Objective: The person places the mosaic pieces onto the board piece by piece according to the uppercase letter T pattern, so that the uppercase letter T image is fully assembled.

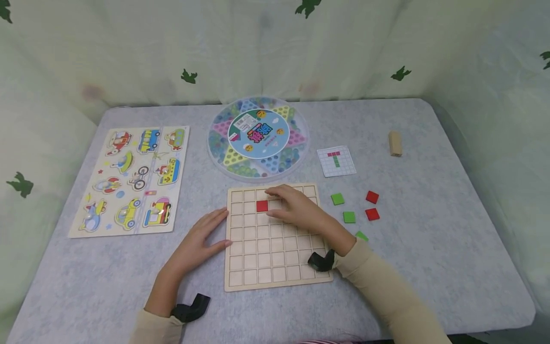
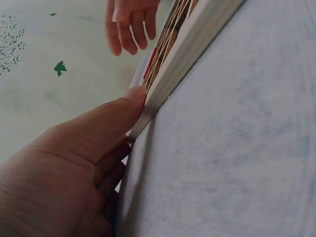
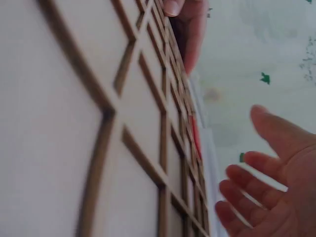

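A wooden grid board (image 1: 258,261) lies flat before me, with one red square tile (image 1: 262,206) set in a cell near its upper left. My left hand (image 1: 197,241) rests against the board's left edge, fingers and thumb spread along it. In the left wrist view, the thumb of that hand presses the rim. Above the upper part of the board hovers my right hand (image 1: 294,205), fingers extended close to the red tile and holding nothing. The right wrist view shows this hand (image 3: 276,182) with fingers apart, clear of the grid.
Right of the board lie loose green tiles (image 1: 349,217) and red tiles (image 1: 372,214). Behind them are a pattern card (image 1: 324,165) and a small wooden block (image 1: 395,144). A round marble-game box (image 1: 258,134) stands beyond the board; a vehicle peg puzzle (image 1: 175,191) lies left.
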Demonstrator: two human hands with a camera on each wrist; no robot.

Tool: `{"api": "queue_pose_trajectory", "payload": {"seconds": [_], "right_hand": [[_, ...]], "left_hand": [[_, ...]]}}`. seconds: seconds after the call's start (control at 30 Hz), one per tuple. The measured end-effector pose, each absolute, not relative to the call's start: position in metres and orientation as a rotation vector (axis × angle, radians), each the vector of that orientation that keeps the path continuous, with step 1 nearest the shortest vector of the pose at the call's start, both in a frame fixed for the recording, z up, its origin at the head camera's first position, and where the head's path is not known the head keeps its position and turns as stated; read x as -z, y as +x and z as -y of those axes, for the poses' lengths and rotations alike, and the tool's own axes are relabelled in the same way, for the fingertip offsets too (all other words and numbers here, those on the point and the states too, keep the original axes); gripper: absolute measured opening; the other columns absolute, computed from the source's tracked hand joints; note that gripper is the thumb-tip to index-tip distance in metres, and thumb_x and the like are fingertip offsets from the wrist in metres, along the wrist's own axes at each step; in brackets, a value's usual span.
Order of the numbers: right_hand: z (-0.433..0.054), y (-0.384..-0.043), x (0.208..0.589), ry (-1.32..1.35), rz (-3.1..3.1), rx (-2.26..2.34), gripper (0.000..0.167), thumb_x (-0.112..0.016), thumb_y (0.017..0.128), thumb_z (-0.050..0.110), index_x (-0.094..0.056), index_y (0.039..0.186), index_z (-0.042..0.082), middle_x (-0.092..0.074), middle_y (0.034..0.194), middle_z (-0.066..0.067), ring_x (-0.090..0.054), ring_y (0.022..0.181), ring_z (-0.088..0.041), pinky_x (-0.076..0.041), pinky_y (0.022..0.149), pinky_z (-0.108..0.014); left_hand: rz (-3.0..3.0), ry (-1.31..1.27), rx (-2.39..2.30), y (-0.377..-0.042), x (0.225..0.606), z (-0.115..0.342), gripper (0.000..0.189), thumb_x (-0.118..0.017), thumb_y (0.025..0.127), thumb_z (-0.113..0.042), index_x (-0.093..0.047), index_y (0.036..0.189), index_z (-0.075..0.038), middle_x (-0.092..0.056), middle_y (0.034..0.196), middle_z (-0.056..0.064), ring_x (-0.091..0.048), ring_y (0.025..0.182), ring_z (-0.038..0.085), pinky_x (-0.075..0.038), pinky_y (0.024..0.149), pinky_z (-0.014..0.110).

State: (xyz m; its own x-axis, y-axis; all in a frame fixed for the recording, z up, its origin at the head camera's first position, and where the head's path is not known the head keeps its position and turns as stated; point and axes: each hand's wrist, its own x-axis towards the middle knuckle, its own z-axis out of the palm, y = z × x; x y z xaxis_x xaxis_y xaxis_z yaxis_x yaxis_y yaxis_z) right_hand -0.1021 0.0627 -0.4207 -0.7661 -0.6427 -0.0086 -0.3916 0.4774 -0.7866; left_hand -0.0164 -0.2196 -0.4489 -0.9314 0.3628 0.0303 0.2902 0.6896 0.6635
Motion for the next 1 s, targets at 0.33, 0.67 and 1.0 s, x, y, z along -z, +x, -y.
{"api": "queue_pose_trajectory", "payload": {"seconds": [0.33, 0.67, 1.0], "right_hand": [[-0.113, -0.09, 0.391, -1.103, -2.619, 1.457, 0.067, -0.075, 0.072, 0.015, -0.044, 0.131, 0.006, -0.047, 0.13, -0.009, -0.041, 0.12, -0.019, -0.037, 0.096, -0.036], [-0.18, -0.081, 0.393, -1.029, -2.92, 1.43, 0.073, -0.079, 0.062, 0.003, -0.047, 0.128, 0.002, -0.05, 0.125, -0.012, -0.045, 0.117, -0.023, -0.038, 0.094, -0.032], [-0.223, -0.073, 0.417, -0.62, -3.072, 1.255, 0.069, -0.078, 0.065, 0.001, -0.048, 0.127, 0.002, -0.051, 0.124, -0.015, -0.044, 0.116, -0.027, -0.034, 0.098, -0.024]], "left_hand": [[-2.789, 0.515, -1.039, -0.016, 0.449, 0.22, 0.072, -0.068, 0.079, -0.035, -0.036, 0.139, -0.011, -0.034, 0.141, 0.007, -0.027, 0.129, 0.027, -0.024, 0.101, 0.049], [-2.796, 0.496, -1.029, -0.016, 0.45, 0.221, 0.073, -0.068, 0.079, -0.036, -0.035, 0.139, -0.01, -0.034, 0.141, 0.009, -0.026, 0.129, 0.029, -0.024, 0.101, 0.05], [-2.786, 0.496, -1.034, -0.017, 0.449, 0.22, 0.072, -0.067, 0.079, -0.037, -0.036, 0.139, -0.01, -0.034, 0.141, 0.008, -0.026, 0.129, 0.028, -0.023, 0.102, 0.049]]}}
